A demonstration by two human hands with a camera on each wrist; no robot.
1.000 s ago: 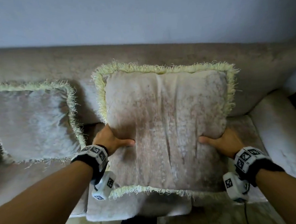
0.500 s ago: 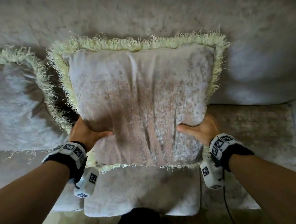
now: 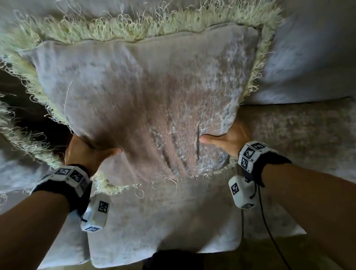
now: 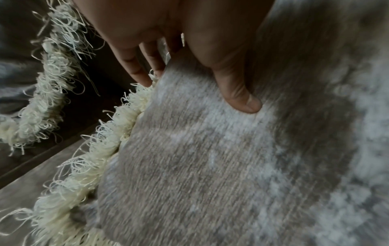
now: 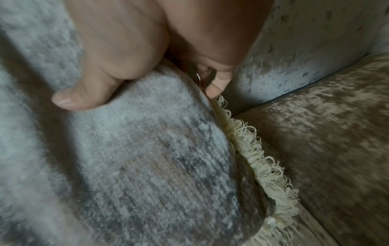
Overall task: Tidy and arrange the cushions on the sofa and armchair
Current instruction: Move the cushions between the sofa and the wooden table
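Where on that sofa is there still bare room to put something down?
Bare seat lies right of the held cushion, bordered by the backrest. A strip in front of it is free too. Left is crowded: a second cushion's fringe sits close.

Soft grey sofa (image 3: pixel 299 139), with a fringed cushion (image 3: pixel 149 99) standing on its seat, leaning on the back.

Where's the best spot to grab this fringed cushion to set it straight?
Take the fringed cushion by its lower side edges, one hand from each side, as the left hand and right hand do: thumbs in front, fingers behind. The soft fill dents there.
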